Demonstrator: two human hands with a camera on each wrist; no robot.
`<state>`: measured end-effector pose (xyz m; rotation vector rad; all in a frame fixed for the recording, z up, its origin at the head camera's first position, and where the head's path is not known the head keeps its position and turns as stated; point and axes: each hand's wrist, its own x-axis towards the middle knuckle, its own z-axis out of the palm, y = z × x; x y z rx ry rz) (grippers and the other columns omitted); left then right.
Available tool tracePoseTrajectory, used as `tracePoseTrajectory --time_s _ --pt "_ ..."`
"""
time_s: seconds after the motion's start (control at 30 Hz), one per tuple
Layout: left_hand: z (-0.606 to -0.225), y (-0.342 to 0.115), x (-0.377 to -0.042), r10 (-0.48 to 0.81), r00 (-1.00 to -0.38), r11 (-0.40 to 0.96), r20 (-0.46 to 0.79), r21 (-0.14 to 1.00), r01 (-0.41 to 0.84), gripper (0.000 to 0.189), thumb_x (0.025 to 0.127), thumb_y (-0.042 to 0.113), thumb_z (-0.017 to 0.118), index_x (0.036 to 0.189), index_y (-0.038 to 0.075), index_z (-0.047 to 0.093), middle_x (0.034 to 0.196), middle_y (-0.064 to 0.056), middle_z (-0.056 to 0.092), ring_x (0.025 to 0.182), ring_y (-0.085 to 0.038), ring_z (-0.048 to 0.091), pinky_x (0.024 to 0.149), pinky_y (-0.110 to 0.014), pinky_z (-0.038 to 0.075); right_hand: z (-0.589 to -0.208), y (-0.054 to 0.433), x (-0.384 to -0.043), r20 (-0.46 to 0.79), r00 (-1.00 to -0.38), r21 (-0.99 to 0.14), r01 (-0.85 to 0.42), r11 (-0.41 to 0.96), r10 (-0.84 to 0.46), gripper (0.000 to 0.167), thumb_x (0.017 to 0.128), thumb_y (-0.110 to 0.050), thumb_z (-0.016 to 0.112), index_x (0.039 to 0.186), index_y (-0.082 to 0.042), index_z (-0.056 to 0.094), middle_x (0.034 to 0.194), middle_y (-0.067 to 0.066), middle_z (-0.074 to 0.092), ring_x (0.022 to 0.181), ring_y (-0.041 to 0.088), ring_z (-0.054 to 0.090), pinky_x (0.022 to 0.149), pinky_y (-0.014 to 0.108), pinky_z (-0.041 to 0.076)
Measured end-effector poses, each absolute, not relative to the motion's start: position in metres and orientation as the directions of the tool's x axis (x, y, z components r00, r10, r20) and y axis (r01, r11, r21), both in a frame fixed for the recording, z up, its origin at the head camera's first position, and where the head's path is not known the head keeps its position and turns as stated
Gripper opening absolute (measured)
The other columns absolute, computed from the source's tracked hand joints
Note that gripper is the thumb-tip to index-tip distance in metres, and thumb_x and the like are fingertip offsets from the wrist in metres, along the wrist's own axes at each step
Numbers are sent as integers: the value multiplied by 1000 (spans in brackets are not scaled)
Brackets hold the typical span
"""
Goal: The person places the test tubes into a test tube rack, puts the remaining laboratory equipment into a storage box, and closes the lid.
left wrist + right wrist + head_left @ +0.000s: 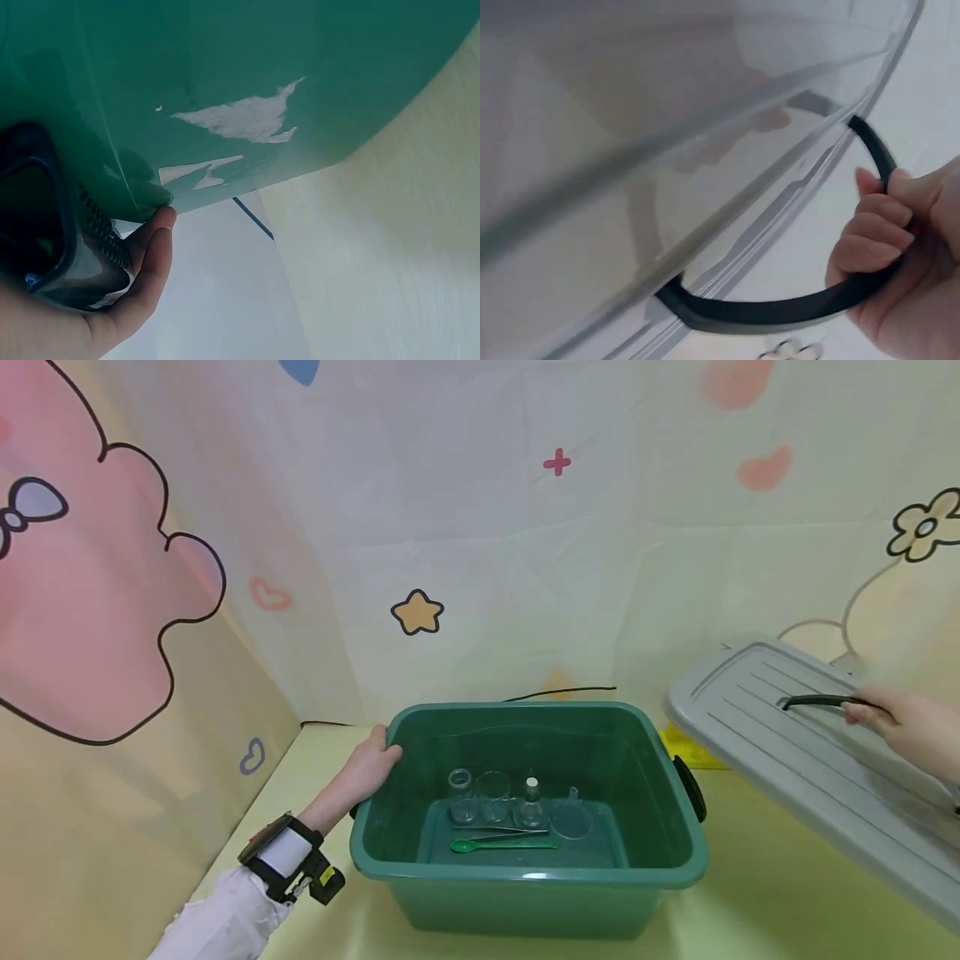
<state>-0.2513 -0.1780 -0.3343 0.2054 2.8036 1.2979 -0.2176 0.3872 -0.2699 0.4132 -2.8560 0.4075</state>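
Observation:
A green plastic storage bin (525, 872) stands uncovered on the table. My left hand (367, 768) grips its left rim near the back corner, beside a black latch (45, 217) in the left wrist view. Off to the right, my right hand (911, 727) holds the black handle (813, 700) of a grey lid (772, 735), which is tilted and away from the bin. The right wrist view shows fingers (874, 244) curled round that handle. On the bin's floor are a glass jar (462, 806), a clear beaker (493, 793), a white-topped bottle (531, 810) and a green spoon (498, 846).
A clear round funnel-like piece (572, 820) and metal tweezers (502, 835) also lie in the bin. Another black latch (690, 789) sticks out on its right side. Behind the lid is something yellow (693, 750). A printed cloth wall (487, 552) closes off the back.

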Motion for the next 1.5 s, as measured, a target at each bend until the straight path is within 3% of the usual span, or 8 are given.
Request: tracePoseTrajectory --time_s 0.07,0.13,0.23,0.3,0.6,0.93,1.17,1.5 --pt "-335 -179 -251 143 -990 640 20 760 108 23 90 7 34 108 -8 36 89 -16 44 86 -29 51 74 -43 45 -258 373 -220 181 -949 -225 -295 929 -258 24 98 -10 37 93 8 52 83 23 57 83 52 49 63 53 40" --pt "-336 -181 -251 153 -988 640 21 760 115 22 90 6 34 107 -8 36 89 -16 44 85 -30 52 73 -43 46 -250 355 -221 153 -946 -215 -316 924 -287 21 98 -13 38 97 3 52 84 18 57 73 42 51 61 47 40" --pt "-337 -183 -250 160 -987 641 13 759 114 24 89 6 35 108 -9 36 90 -16 45 85 -30 53 72 -42 47 -242 327 -223 220 -900 -161 -414 896 -376 10 95 -12 45 94 -6 53 80 4 55 64 22 46 55 36 36" --pt "-338 -184 -250 160 -987 638 4 763 107 26 88 7 36 108 -9 36 91 -16 45 85 -30 53 72 -42 47 -238 308 -225 260 -863 -138 -477 868 -433 6 93 -10 49 93 -8 55 78 0 55 63 17 46 55 35 37" --pt "-339 -188 -249 45 -999 541 0 841 25 37 96 22 34 116 -5 50 106 -18 54 95 -30 52 83 -45 41 -227 237 -233 226 -790 -169 -608 775 -570 5 91 -15 54 91 -10 54 74 -4 52 60 14 42 54 32 33" --pt "-344 -194 -237 -82 -997 481 -9 876 -47 39 99 28 28 99 -2 51 84 -9 48 82 -25 46 69 -34 36 -228 181 -240 240 -678 -178 -734 655 -695 8 89 -11 58 82 -11 53 64 -5 42 55 9 39 51 28 33" --pt "-353 -197 -233 -85 -995 467 -42 881 -78 44 98 28 30 105 -8 52 90 -13 50 86 -27 47 67 -32 37 -230 142 -246 191 -639 -194 -769 609 -745 10 91 -15 56 82 -10 53 65 -4 41 55 9 39 50 27 32" --pt "-359 -198 -233 -57 -998 404 -32 913 -53 40 97 30 35 89 -3 56 60 -2 42 48 -12 38 45 -26 32 -237 101 -245 114 -633 -208 -769 605 -766 10 91 -18 55 84 -10 54 66 -4 47 55 10 39 50 25 32"
